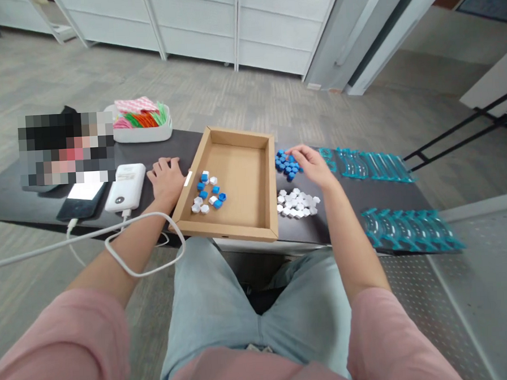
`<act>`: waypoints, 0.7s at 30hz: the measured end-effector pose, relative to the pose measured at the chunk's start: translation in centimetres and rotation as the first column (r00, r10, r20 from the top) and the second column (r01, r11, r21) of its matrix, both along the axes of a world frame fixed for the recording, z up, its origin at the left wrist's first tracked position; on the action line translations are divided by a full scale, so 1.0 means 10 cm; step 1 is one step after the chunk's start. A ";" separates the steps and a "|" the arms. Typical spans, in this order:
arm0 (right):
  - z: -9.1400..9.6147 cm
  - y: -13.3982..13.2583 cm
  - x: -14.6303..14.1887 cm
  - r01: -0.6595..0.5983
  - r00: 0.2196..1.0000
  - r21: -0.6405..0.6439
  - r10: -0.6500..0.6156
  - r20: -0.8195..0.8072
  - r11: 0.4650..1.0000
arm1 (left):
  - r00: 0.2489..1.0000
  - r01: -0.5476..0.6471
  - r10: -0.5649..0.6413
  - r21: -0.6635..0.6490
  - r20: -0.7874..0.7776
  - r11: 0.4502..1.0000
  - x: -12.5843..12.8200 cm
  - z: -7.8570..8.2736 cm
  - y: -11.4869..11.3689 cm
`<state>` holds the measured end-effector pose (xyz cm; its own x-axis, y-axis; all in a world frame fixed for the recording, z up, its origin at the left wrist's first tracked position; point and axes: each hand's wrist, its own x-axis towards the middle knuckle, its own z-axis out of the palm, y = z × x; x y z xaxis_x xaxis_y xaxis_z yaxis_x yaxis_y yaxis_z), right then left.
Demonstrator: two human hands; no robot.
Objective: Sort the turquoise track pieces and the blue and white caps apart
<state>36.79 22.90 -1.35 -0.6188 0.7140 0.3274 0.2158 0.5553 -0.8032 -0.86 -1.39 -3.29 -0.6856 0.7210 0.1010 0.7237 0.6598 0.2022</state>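
Observation:
My left hand [167, 180] lies on the dark table with its fingers spread, beside the left wall of a shallow cardboard tray [271, 183]. Nothing is in it. My right hand [310, 162] reaches to a pile of small blue hexagonal pieces [287, 164] just right of the tray. Its fingers are bent together at the pile's edge, and what lies between the fingertips is hidden. Nearer to me sits a pile of white hexagonal pieces [297, 203]. Inside the tray, at its left, several blue and white pieces [206, 193] are scattered.
Left on the table are a white power bank [126, 187] with a cable, a phone [83, 193] and a white basket [144, 133] of colourful items. Teal transparent plastic parts lie at right in a back row [375, 165] and a front row [411, 229]. A white cable crosses my left forearm.

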 end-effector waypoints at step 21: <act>-0.43 0.28 0.51 -0.008 0.993 0.147 -0.010 0.117 0.989 | 0.996 -0.079 0.068 -0.200 -0.060 0.977 -0.12 0.04 0.05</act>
